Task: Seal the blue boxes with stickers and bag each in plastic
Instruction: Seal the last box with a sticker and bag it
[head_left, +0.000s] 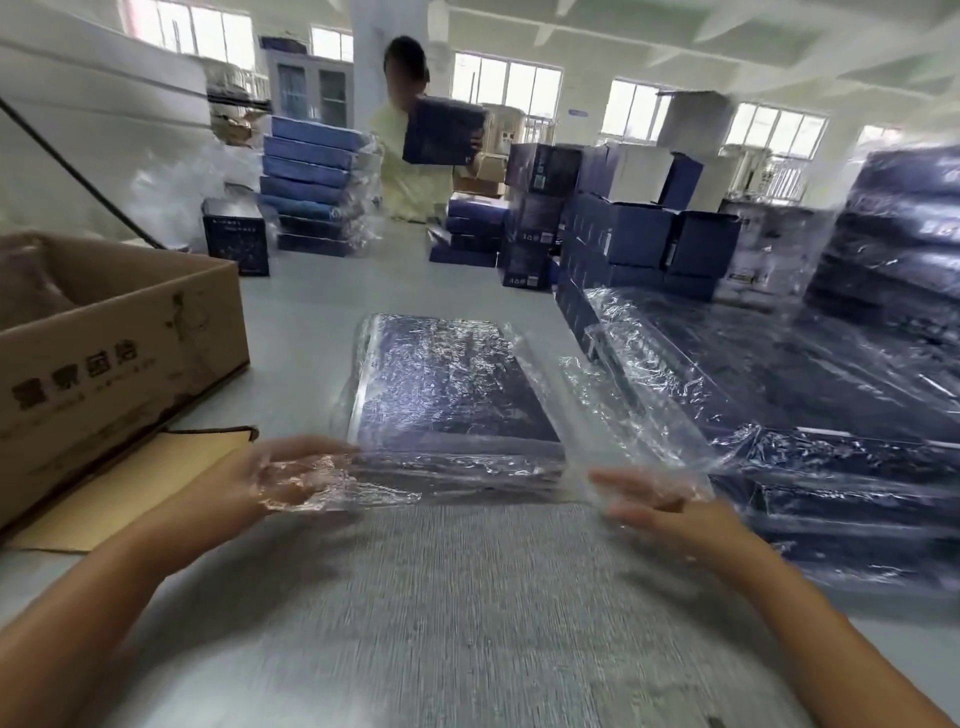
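A head-worn camera looks down on a grey worktop (457, 613) and two bare forearms reaching forward. Just beyond the fingertips of both hands lies a flat blue box (447, 384), already inside a clear plastic bag (587, 410) whose open end faces the person.

The left hand (291, 480) is at the bag's near left corner. Its fingers (332, 475) point toward the box and are covered in crumpled film; blur hides whether they pinch the plastic or only lie in it.

The right hand (660, 501) is at the near right corner. Its fingers (618, 480) are straight and slightly spread, with loose film draped over them.

To the outside of the left fingers stands an open cardboard carton (119, 338), with a flat cardboard sheet (130, 493) beside it. To the outside of the right fingers are bagged blue boxes (841, 457) in low stacks.

Far beyond the fingertips, another person in a pale yellow top (410, 176) holds up a dark blue box (441, 132) among taller piles of blue boxes (311, 182).
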